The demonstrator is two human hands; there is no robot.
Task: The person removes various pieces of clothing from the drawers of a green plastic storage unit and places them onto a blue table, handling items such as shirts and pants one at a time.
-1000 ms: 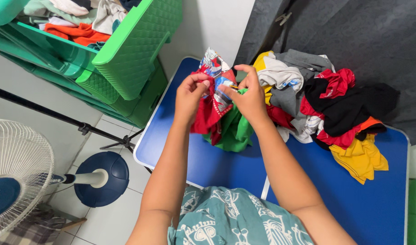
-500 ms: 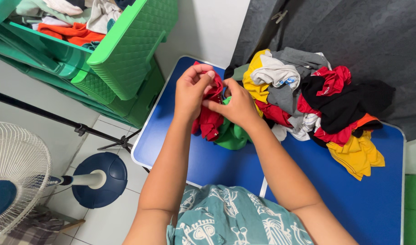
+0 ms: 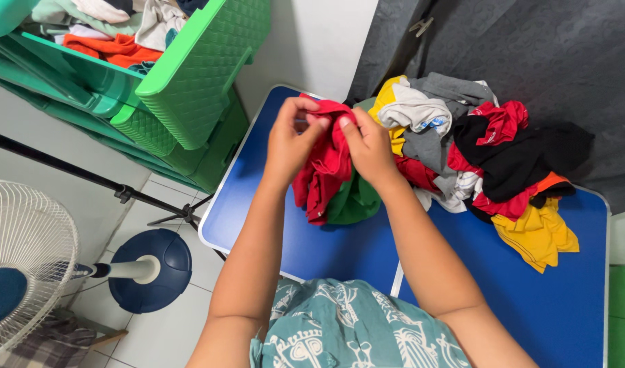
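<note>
My left hand [image 3: 290, 140] and my right hand [image 3: 367, 146] both grip a red garment [image 3: 326, 170] by its upper edge, held just above the blue table [image 3: 326, 245]. The red cloth hangs down between my hands. Under it lies a green garment [image 3: 353, 202], partly covered. To the right, a heap of clothes [image 3: 476, 146] in grey, yellow, red, black and white lies on the table, touching the green piece.
Green plastic drawers [image 3: 189, 75] stand at the upper left, one pulled open with folded clothes inside. A white standing fan [image 3: 26, 252] with a blue base and a black tripod leg [image 3: 87, 177] are on the tiled floor at left. Dark fabric backdrop [image 3: 530, 48] behind the table.
The patterned part of the garment seen a second ago is tucked out of sight. My hands have shifted their grip and lifted the red cloth by its top edge.
</note>
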